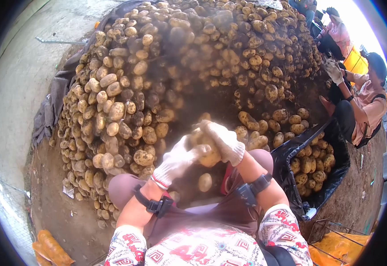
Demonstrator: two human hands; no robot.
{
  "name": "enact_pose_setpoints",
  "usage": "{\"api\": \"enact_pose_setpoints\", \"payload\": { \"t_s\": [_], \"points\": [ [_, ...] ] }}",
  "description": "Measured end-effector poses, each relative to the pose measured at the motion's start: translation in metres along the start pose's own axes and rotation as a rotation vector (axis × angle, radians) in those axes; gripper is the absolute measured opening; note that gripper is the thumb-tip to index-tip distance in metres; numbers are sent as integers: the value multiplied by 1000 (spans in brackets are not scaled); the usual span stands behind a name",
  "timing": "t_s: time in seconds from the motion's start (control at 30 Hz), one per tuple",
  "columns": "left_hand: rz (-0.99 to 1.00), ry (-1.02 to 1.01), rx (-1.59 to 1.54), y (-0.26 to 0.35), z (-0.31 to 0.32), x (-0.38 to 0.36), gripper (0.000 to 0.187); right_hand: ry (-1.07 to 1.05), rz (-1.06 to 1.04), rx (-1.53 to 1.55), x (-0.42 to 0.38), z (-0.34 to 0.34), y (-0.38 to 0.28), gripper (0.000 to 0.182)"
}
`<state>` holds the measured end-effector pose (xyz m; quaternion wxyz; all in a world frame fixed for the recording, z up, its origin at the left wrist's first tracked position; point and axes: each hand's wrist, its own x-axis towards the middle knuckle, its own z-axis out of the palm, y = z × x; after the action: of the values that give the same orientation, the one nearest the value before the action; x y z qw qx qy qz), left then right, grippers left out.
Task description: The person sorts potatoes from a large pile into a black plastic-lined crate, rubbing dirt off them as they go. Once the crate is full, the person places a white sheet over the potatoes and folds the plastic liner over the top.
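The potato (210, 156) lies between the person's two gloved hands, just right of the left hand's (175, 162) fingers and against the inner, body-facing side of the right hand (223, 141). Both hands are closed in on it: the left is curved in from its side with the fingers reaching across, the right cups it from the far side, its fingers slanting away from the body. Something pale and rounded shows further up between the gloves, perhaps a second one, but glare and blur hide where one ends and the other begins. Its long axis cannot be told, since the fingers cover much of it. The black bag (339, 148), part filled, stands open to the right of the right hand and a little nearer the body, so the right hand is the nearer of the two and the left is on the far side of the held potato from it. A loose group of potatoes (258, 142) lies between the right hand and the bag. One single potato (205, 182) rests on the body side of both hands, apart from them, and the large heap (113, 88) rises beyond and to the left of the left hand.
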<state>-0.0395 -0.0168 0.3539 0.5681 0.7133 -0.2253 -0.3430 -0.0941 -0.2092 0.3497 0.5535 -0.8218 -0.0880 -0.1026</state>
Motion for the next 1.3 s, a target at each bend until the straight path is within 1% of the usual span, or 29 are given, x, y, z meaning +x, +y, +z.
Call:
{"api": "enact_pose_setpoints", "payload": {
  "t_s": [0.03,0.07,0.13,0.17,0.2,0.23,0.33,0.4,0.43,0.47,0.5,0.53,0.57,0.6,0.63,0.67,0.7,0.73,0.77,0.8,0.87,0.9,0.93,0.97,1.0,1.07,1.17,1.27,1.3],
  "points": [
    [7,-1,-76,16,3,-5,78,7,-56,-60,1,2,12,41],
    [-9,-3,15,15,4,-4,76,53,-28,-66,-5,7,19,42],
    [-39,1,195,11,1,-3,73,66,86,-79,-14,9,28,39],
    [-61,-29,281,8,0,-2,68,31,171,-84,-15,9,27,42],
    [-82,-56,369,4,-2,0,63,-6,252,-89,-16,9,26,49],
    [-102,-82,456,2,-3,0,59,-35,156,-148,-17,7,18,45],
    [-38,-137,287,1,-2,-4,51,-90,-125,-323,-20,3,3,38],
    [-30,-123,433,2,-1,-8,49,-60,-257,-474,-27,7,23,43],
    [10,-171,412,-24,-9,-3,51,-20,-280,-476,-31,12,28,43],
    [26,-125,353,-13,-1,-8,51,-79,-176,-463,-32,14,23,45],
    [-78,-104,349,-20,-5,-9,45,-61,283,-175,-28,12,3,49],
    [-220,-46,482,18,5,-20,37,-28,377,-122,-27,13,-3,56],
    [106,-171,777,-10,-8,-17,37,11,470,-68,-26,13,-8,64],
    [474,-188,1066,-38,-22,-14,41,17,485,-33,-27,15,-5,64],
    [584,-188,988,-42,-24,-13,50,17,493,8,-30,12,-10,62],
    [556,-196,1042,-48,-26,-14,37,9,475,36,-31,8,-12,62],
    [548,-184,1003,-50,-29,-17,36,12,454,85,-30,8,-5,62],
    [463,-160,909,-44,-27,-17,36,7,427,134,-30,11,5,62],
    [383,-129,811,-35,-23,-18,36,28,324,84,-31,14,16,62],
    [226,-92,656,-27,-14,-23,36,44,221,36,-32,19,29,62],
    [95,-66,618,-22,-8,-23,36,32,93,-48,-32,27,49,56],
    [119,-81,734,-27,-11,-22,36,7,73,-80,-32,32,59,55],
    [140,-94,848,-34,-15,-22,36,-24,206,-44,-34,24,39,58],
    [461,-196,1265,-46,-26,-22,37,-53,343,-12,-36,16,19,64],
    [444,-195,1248,-47,-24,-22,38,-78,479,14,-38,8,-1,71],
    [409,-194,1212,-49,-20,-23,39,-98,512,-4,-39,5,-5,71],
    [536,-149,1256,-61,-26,-15,41,-40,512,-32,-37,11,-1,69],
    [494,-119,1381,-60,-28,-13,38,-4,489,-2,-37,12,-4,67],
    [525,-105,1438,-58,-26,-15,32,6,468,-37,-38,16,0,65]
  ]
}}
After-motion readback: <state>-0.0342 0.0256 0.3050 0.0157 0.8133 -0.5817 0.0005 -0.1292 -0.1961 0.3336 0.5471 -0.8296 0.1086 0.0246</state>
